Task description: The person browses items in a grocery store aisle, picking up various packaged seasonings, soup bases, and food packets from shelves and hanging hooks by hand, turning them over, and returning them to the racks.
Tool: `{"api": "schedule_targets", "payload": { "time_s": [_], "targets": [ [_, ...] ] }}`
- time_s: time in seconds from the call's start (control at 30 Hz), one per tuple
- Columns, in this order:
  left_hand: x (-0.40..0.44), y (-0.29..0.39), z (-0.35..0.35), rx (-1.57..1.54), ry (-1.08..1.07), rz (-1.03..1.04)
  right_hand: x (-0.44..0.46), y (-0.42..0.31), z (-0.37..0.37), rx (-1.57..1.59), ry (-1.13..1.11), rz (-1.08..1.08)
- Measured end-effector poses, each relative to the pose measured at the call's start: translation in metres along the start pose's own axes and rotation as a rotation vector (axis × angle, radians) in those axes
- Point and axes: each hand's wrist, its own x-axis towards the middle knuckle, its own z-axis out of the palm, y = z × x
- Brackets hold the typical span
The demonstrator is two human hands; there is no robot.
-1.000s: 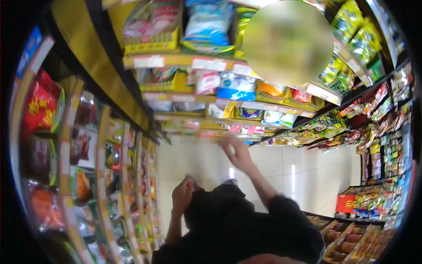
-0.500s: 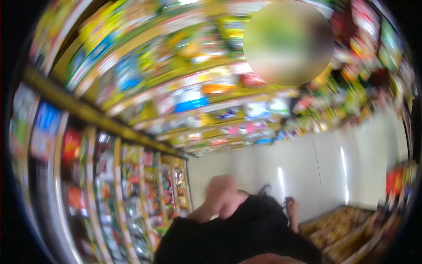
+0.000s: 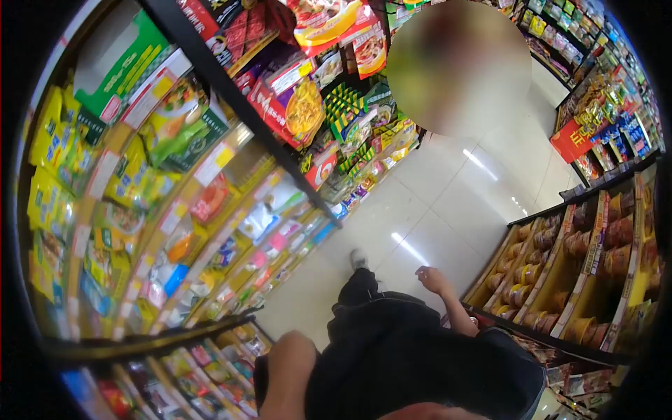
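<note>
My right hand (image 3: 432,280) hangs beside my body over the tiled floor (image 3: 462,231). Its fingers are loosely bent and apart, and I see nothing held in them. On the other side, my left arm (image 3: 290,367) is bent close to my dark clothing (image 3: 413,350). The fingers of that hand are hidden. Nearest to the left arm is a low shelf of packets (image 3: 203,371). To the right of my right hand stands a rack of tubs (image 3: 525,276).
Shelves of yellow packets (image 3: 129,175) run along the left. Beyond a dark upright post (image 3: 241,105) hang red food packs (image 3: 294,112). A red sign (image 3: 570,142) marks a snack display at the far right. My shoe (image 3: 358,259) is on the aisle floor. A round blur covers the upper middle.
My view has turned, bringing the tub rack and more aisle floor into sight. The left hand, curled in front of me before, no longer shows its fingers. My right hand has shifted up and left in view.
</note>
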Motion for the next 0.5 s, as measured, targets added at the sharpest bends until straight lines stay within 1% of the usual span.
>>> {"api": "schedule_targets", "payload": {
  "time_s": [0.03,0.1,0.13,0.23,0.3,0.33,0.37,0.4,0.43,0.47,0.5],
  "targets": [
    [-0.007,-0.02,0.025,-0.185,0.06,0.037,0.008,-0.004,-0.002,-0.011,-0.004,-0.005],
    [-0.026,-0.033,0.04,-0.366,0.063,0.001,0.026,-0.014,-0.008,0.121,-0.073,0.028],
    [-0.035,-0.041,0.047,-0.455,0.065,-0.018,0.035,-0.018,-0.01,0.129,-0.07,-0.01],
    [-0.059,-0.073,0.068,-0.475,0.091,-0.015,0.068,-0.02,-0.024,0.147,-0.039,-0.09],
    [-0.082,-0.12,0.094,-0.821,0.13,0.011,0.089,-0.024,-0.046,0.144,-0.02,-0.101],
    [-0.09,-0.132,0.102,-1.232,0.262,-0.125,0.092,-0.034,-0.07,0.132,-0.029,-0.088],
    [-0.098,-0.143,0.11,-1.636,0.469,-0.213,0.097,-0.042,-0.093,0.113,-0.043,-0.082],
    [-0.106,-0.149,0.111,-2.274,0.805,-0.46,0.105,-0.044,-0.109,0.183,-0.017,-0.058],
    [-0.115,-0.154,0.113,-2.232,0.907,-0.676,0.122,-0.041,-0.124,0.193,0.033,-0.065],
    [-0.125,-0.16,0.112,-1.633,0.572,-0.939,0.138,-0.035,-0.137,0.205,0.079,-0.07],
    [-0.137,-0.16,0.11,-0.865,0.081,-1.087,0.146,-0.026,-0.146,0.218,0.117,-0.066]
  ]
}}
